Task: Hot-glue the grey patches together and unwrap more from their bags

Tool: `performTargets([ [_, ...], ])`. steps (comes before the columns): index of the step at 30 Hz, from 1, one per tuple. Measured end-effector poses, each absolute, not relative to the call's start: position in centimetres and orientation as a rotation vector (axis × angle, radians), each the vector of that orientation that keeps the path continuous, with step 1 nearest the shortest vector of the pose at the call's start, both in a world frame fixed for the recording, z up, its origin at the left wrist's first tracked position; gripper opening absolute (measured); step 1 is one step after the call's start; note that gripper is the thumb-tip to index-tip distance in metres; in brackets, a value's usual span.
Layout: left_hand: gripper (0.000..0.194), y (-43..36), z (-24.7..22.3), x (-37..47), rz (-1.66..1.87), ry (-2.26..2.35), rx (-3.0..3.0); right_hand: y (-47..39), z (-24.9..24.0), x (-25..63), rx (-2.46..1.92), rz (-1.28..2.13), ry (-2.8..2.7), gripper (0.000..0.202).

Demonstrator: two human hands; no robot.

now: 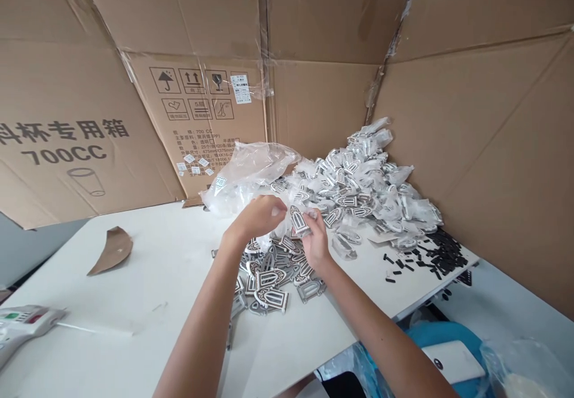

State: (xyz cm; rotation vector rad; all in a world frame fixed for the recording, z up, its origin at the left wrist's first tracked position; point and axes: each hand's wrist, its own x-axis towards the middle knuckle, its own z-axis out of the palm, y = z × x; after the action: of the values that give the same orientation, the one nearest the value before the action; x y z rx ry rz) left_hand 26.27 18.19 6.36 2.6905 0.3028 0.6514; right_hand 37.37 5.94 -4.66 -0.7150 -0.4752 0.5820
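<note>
Forearms (204,317) cropped; right hand (317,241) holds arched piece (298,220)

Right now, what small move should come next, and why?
Probably bring the left hand in to the arched window-shaped piece: the right hand holds that piece over the loose arched pieces, and the left is close by. Whether the left grips anything is unclear.

Matt cardboard (320,102), glossy plastic bag (262,162)
</note>
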Motion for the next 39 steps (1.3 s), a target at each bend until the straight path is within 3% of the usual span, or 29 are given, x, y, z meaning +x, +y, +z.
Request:
performTargets([
  [7, 0.041, 17.1, 7.2, 25.9, 0.561, 0.253, 2.642, 5.4, -3.9, 38.1, -0.696, 0.718, -0.488, 0.025],
  [15, 0.023, 17.7, 7.6, 25.4, 0.529, 0.259, 2.641, 5.5, -4.4, 37.9, -0.791, 0.659, -0.557, 0.034],
  [22, 0.025, 19.0, 8.1, 24.0, 0.533, 0.342, 2.567, 5.1, -4.9, 37.4, -1.229, 0.113, -0.725, 0.05],
  [26, 0.033, 19.6, 8.5, 23.2, 0.565, 0.396, 2.558, 4.8, -4.8, 37.1, -1.244, 0.21, -0.76, 0.038],
  [32, 0.033, 19.3, 9.3, 22.7, 0.49, 0.462, 2.547, 4.9, -5.0, 37.3, -1.304, 0.091, -0.749, 0.059],
  [39, 0.033, 18.5, 9.2, 23.3, 0.397, 0.478, 2.51, 5.7, -5.9, 38.4, -1.176, 0.297, -0.534, 0.05],
])
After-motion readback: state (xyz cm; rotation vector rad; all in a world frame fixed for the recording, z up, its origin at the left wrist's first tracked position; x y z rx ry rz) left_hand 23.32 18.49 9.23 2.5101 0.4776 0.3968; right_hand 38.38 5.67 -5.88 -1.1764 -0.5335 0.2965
